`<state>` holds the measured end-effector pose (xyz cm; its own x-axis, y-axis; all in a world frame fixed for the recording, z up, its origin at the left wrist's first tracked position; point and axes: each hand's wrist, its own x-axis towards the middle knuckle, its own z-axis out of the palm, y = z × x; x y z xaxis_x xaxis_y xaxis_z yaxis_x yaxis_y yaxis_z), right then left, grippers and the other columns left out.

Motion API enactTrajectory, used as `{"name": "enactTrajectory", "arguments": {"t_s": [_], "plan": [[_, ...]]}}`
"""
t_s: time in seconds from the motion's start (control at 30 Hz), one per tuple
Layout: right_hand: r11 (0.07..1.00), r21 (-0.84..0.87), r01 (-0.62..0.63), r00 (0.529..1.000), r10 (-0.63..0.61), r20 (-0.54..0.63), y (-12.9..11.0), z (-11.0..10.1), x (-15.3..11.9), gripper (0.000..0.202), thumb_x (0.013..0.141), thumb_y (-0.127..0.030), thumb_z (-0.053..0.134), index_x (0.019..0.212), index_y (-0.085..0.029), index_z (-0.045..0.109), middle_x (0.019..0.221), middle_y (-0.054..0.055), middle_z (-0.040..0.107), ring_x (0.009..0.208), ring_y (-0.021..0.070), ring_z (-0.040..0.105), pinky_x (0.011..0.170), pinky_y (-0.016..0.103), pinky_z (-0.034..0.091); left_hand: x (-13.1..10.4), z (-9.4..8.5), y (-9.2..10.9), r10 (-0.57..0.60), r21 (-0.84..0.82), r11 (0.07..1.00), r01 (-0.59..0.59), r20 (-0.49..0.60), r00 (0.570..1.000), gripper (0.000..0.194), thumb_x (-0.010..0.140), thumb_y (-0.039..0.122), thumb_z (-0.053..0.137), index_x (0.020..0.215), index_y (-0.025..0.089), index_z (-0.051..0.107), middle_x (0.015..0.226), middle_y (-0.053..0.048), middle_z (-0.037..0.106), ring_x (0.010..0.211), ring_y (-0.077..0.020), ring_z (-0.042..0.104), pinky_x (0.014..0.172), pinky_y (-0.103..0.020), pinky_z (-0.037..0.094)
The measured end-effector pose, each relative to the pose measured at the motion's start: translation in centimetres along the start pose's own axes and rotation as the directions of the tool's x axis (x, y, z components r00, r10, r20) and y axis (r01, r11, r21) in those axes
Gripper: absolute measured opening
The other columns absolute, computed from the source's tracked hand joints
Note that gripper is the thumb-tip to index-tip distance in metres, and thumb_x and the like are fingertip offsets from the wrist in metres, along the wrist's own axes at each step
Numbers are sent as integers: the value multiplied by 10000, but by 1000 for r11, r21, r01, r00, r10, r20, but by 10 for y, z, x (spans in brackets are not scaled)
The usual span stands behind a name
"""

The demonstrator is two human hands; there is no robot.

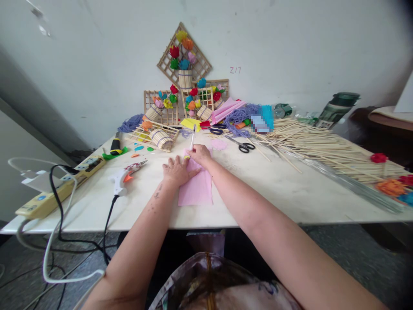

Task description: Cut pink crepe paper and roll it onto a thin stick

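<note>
A sheet of pink crepe paper lies flat on the table before me. My left hand rests on its left edge with the fingers spread and the palm down. My right hand is closed around a white pen, which stands nearly upright over the paper's far end. Between the two hands sits a small yellow piece, close to the left fingers. The pen's lower tip is hidden by my right hand. Beyond it lies a smaller pink scrap.
A glue gun and a power strip with cords lie left, beside a utility knife. Black-handled scissors and many wooden sticks are to the right. Lattice frames with paper flowers stand against the wall.
</note>
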<state>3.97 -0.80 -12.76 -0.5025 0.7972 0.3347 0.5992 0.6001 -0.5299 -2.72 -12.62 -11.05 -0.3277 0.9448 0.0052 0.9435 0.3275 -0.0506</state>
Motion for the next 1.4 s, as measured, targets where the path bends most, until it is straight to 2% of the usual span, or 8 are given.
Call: {"name": "enactTrajectory", "arguments": {"t_s": [0.2, 0.6, 0.77, 0.87, 1.0, 1.07, 1.4], "plan": [[1000, 17, -10, 1000, 10, 27, 0, -2, -1, 346, 784, -467, 485, 814, -176, 670, 781, 36, 673, 692, 127, 565, 600, 207, 372, 0, 0, 0, -12, 2, 1000, 12, 13, 1000, 867, 688, 792, 156, 1375, 278, 274, 1411, -128, 285, 1253, -386, 247, 933, -545, 271], [999, 51, -10, 1000, 11, -20, 2, 1, 1, 326, 776, -451, 496, 779, -172, 665, 736, 29, 660, 638, 119, 539, 569, 213, 346, 1, 2, -1, 2, 8, 1000, -1, -6, 1000, 877, 689, 789, 155, 1375, 259, 290, 1401, -134, 306, 1249, -399, 255, 927, -576, 275], [998, 66, -6, 1000, 8, -21, 1, -1, -1, 325, 766, -462, 503, 762, -178, 661, 729, 20, 660, 635, 118, 540, 566, 213, 345, 3, 2, -5, 5, -17, 1000, -5, -2, 1000, 826, 710, 767, 157, 1373, 293, 292, 1426, -114, 280, 1265, -381, 248, 932, -595, 263], [996, 84, -7, 1000, 9, -21, 1, -2, -1, 320, 758, -464, 508, 763, -182, 659, 725, 14, 660, 634, 118, 544, 562, 213, 345, 5, 2, -8, -22, -80, 997, 23, 9, 1000, 739, 740, 732, 145, 1347, 353, 332, 1442, -82, 262, 1290, -359, 224, 947, -614, 231], [993, 120, -13, 1000, 13, 2, 2, -3, -1, 319, 759, -464, 504, 768, -187, 662, 719, 10, 661, 641, 118, 554, 561, 207, 350, 10, 4, -12, -100, -157, 983, 95, -23, 995, 617, 775, 683, 176, 1258, 415, 450, 1467, -18, 217, 1343, -335, 82, 1008, -606, 104], [992, 125, -10, 1000, 8, 16, 2, -3, -1, 325, 760, -468, 500, 773, -190, 668, 725, 10, 664, 644, 118, 557, 566, 206, 353, 13, 7, -14, -129, -188, 975, 119, -41, 991, 579, 772, 674, 218, 1215, 426, 497, 1467, 2, 219, 1347, -336, 55, 1023, -590, 75], [996, 79, 34, 997, -39, 70, 1, -5, -3, 315, 761, -460, 500, 835, -217, 686, 775, 3, 679, 701, 122, 576, 588, 197, 360, 21, 15, -20, -173, -242, 957, 158, -42, 984, 562, 739, 689, 292, 1178, 434, 532, 1456, 11, 252, 1341, -342, 95, 1033, -566, 101]]}}
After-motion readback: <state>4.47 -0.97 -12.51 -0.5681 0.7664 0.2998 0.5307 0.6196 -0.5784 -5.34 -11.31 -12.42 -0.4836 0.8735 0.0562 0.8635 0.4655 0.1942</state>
